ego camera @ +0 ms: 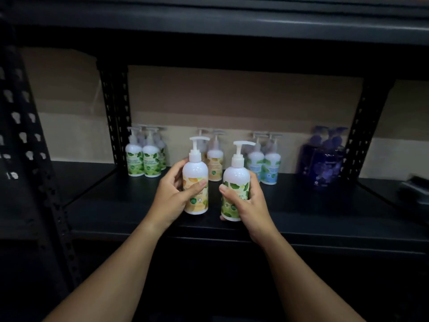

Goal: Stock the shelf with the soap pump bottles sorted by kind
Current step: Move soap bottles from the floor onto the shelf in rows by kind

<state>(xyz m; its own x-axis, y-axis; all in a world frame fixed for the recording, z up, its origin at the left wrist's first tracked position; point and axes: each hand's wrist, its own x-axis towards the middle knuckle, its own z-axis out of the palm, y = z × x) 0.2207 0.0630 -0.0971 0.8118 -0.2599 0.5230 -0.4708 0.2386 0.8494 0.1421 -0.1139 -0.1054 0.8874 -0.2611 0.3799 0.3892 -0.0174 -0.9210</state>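
Orange-label pump bottle (195,182) upright, long axis vertical, spout pointing right, gripped round the body by left hand (173,196). Green-label pump bottle (235,189) upright, spout right, gripped by right hand (249,201). Both at shelf (325,210) front edge. Beyond the hands: green group (144,159) far left, orange group (214,163) between, blue group (264,163), purple group (322,163) far right.

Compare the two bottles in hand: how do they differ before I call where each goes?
The orange-label bottle, gripped by the left hand, carries a peach and orange print; the green-label bottle, gripped by the right hand, carries green leaves. The orange-label bottle sits higher and further left in view. Behind, the orange group stands mid-shelf and the green group at the far left. Both bottles are upright and white, with white pumps of the same shape.
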